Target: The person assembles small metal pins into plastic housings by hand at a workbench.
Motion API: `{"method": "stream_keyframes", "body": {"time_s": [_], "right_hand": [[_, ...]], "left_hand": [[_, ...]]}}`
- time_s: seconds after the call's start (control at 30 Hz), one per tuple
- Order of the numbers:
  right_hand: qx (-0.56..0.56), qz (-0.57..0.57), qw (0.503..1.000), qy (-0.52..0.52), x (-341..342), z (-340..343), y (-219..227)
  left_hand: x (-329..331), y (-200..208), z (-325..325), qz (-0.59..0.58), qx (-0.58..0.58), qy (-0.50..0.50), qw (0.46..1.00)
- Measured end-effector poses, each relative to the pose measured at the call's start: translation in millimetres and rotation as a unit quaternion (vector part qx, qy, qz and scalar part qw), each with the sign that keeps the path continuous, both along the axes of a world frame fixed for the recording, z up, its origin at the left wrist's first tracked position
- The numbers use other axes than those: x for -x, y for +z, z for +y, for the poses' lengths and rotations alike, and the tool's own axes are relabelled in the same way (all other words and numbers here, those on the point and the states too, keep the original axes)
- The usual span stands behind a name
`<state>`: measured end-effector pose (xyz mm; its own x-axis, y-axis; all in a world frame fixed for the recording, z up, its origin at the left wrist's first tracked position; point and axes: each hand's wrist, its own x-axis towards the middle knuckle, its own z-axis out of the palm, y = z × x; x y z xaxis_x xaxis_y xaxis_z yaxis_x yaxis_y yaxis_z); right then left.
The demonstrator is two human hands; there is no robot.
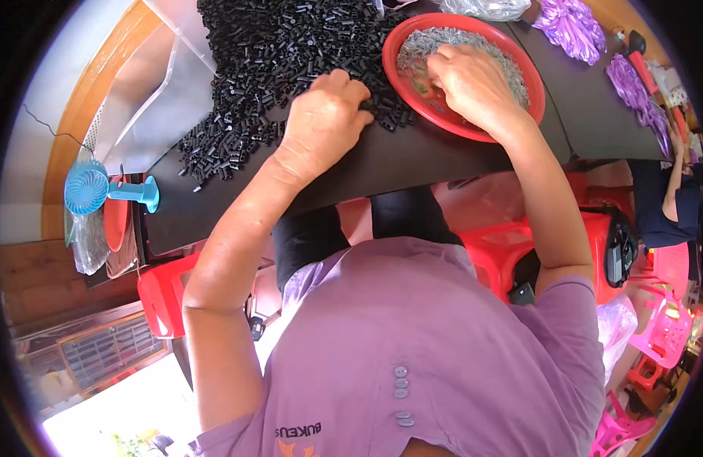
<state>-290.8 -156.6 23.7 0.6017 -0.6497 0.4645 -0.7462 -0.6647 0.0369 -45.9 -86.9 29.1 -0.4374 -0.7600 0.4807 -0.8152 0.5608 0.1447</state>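
A large heap of small black plastic tube-like pieces [290, 46] spreads over the dark table [191, 217]. At the heap's near edge is my left hand [325, 114], its fingers curled together; whatever they may hold is hidden beneath the hand. To the right stands a round red basin [530, 114] with many small clear pieces [450, 36] in it. My right hand [473, 84] reaches over the basin's rim, fingertips bent down among the clear pieces. Those fingers look closed, and anything between them cannot be made out.
A small blue fan [87, 186] stands at the table's left edge, near a translucent plastic sheet or bin [146, 99]. Purple bundles [568, 29] and a clear plastic bag [484, 7] lie beyond the basin. Red stools [496, 247] stand close by. Another person [667, 194] is at the far right.
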Motion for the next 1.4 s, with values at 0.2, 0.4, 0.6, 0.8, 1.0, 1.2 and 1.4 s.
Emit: {"method": "stream_keyframes", "body": {"time_s": [0.2,0.4,0.6,0.8,1.0,1.2,1.4], "right_hand": [[-0.010,-0.004,1.000,0.017,2.9,-0.4,3.8],[-0.042,-0.044,0.998,-0.014,3.7,-2.7,4.2],[-0.097,0.041,0.994,-0.005,-6.7,2.5,24.2],[-0.120,0.015,0.992,0.032,-31.4,-18.8,16.6],[-0.060,0.028,0.997,0.047,-32.6,-26.3,4.1],[-0.021,0.026,0.998,0.054,-29.0,-24.7,-1.5],[-0.037,0.045,0.997,0.043,-28.4,-17.1,3.4]], "left_hand": [[-1.2,-7.9,-2.9,-0.001,0.005,-0.006,1.000],[-8.7,-6.7,8.6,0.009,0.010,-0.024,1.000],[-19.3,-1.6,28.2,0.058,-0.046,-0.003,0.997],[-16.5,-9.2,34.1,0.089,-0.025,0.018,0.996],[-20.1,-20.2,36.7,0.042,0.067,0.060,0.995],[-19.8,-24.9,37.8,0.041,0.056,0.083,0.994],[-24.0,-20.1,41.0,0.088,0.064,0.076,0.991]]}}
